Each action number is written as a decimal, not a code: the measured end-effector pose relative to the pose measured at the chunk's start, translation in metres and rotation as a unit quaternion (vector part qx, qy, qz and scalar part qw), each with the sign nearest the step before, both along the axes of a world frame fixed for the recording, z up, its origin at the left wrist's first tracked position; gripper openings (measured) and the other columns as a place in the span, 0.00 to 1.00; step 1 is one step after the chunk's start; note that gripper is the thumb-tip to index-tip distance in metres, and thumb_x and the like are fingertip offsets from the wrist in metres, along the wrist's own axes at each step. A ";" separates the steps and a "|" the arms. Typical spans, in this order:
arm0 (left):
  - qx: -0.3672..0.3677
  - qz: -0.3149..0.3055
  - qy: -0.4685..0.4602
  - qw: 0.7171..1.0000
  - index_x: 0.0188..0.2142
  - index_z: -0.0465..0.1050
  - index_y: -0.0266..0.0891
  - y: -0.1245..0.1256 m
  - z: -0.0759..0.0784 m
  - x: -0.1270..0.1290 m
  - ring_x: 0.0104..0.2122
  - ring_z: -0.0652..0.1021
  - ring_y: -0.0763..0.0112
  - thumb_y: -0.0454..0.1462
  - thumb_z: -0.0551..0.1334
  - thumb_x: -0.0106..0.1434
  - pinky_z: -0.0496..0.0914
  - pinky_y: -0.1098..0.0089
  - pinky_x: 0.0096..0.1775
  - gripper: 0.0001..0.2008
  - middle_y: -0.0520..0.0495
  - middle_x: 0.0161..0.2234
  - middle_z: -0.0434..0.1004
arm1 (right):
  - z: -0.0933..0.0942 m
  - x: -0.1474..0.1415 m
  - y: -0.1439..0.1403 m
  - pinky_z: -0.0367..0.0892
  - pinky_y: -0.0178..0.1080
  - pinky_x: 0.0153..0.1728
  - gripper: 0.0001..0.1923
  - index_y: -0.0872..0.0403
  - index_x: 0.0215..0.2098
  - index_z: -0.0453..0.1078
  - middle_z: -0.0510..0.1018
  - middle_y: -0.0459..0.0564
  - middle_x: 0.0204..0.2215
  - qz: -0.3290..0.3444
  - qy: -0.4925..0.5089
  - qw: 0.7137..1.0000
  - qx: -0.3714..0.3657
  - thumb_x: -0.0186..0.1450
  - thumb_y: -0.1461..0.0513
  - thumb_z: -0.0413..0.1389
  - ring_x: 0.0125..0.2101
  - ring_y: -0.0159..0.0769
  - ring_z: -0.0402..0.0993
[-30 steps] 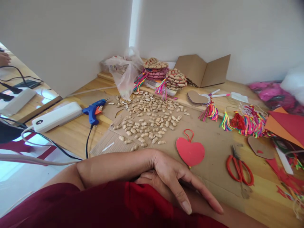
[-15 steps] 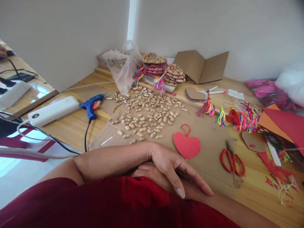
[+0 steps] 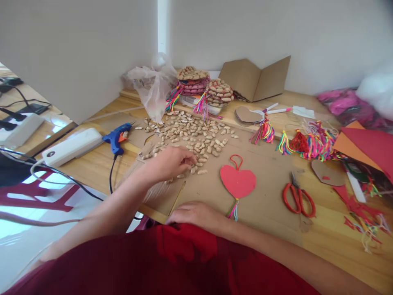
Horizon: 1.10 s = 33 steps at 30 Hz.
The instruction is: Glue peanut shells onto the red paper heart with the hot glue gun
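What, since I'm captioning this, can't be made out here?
All in head view:
Bare left hand: its curled shape hides whether it grips tan, oblong peanuts.
Bare right hand: its back hides what lies beneath.
Translucent white plastic bag: cloudy folds obscure its contents.
Flat red paper sheet: cut off by the right edge.

A single camera, worn on the person's head, looks forward and down from above and behind the left hand point(image 3: 170, 164) and the right hand point(image 3: 198, 215). The red shirt point(image 3: 138, 266) sits nearest to it, taking most of the bottom edge below both hands. The view is near and wide: the hands take only its middle and lower middle, and the table point(image 3: 340, 241) spreads beyond them and out to their right. Past the table it faces a back wall point(image 3: 260, 32), with a side wall point(image 3: 76, 53) beyond and left of the left hand; the floor point(image 3: 18, 246) shows low, to the left of both hands.
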<state>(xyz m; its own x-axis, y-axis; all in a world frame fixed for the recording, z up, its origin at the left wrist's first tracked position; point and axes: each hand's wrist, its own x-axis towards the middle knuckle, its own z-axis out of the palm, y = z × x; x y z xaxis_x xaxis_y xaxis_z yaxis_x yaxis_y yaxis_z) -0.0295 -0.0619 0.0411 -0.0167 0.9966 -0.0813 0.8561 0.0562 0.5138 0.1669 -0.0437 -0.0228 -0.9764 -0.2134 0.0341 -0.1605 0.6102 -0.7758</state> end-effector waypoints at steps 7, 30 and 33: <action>0.060 0.048 0.026 0.997 0.44 0.80 0.39 -0.016 -0.009 0.020 0.32 0.76 0.70 0.27 0.58 0.59 0.67 0.73 0.36 0.17 0.50 0.32 0.79 | -0.003 0.001 -0.001 0.66 0.31 0.44 0.09 0.52 0.49 0.75 0.80 0.46 0.41 0.006 0.011 1.000 -0.010 0.73 0.63 0.53 0.41 0.33 0.76; 0.085 -0.009 -0.003 0.996 0.41 0.82 0.42 -0.034 -0.002 0.019 0.40 0.79 0.68 0.29 0.61 0.64 0.70 0.69 0.46 0.12 0.50 0.39 0.83 | -0.001 0.002 0.001 0.65 0.31 0.45 0.12 0.52 0.51 0.74 0.79 0.47 0.44 -0.005 -0.007 0.999 -0.043 0.73 0.64 0.52 0.44 0.33 0.75; 0.097 0.030 0.007 0.995 0.39 0.81 0.42 -0.036 0.003 0.015 0.40 0.79 0.67 0.31 0.62 0.64 0.70 0.69 0.45 0.09 0.51 0.37 0.83 | 0.000 0.002 0.002 0.65 0.32 0.44 0.11 0.53 0.51 0.74 0.80 0.49 0.45 0.004 0.006 0.999 -0.042 0.72 0.64 0.54 0.44 0.34 0.75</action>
<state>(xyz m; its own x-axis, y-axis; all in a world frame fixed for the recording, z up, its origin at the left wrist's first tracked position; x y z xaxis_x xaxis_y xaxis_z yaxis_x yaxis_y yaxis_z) -0.0142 -0.0982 0.0437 -0.0758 0.9907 0.1134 0.8611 0.0077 0.5084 0.1686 -0.0417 -0.0230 -0.9740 -0.2177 0.0633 -0.1745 0.5414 -0.8224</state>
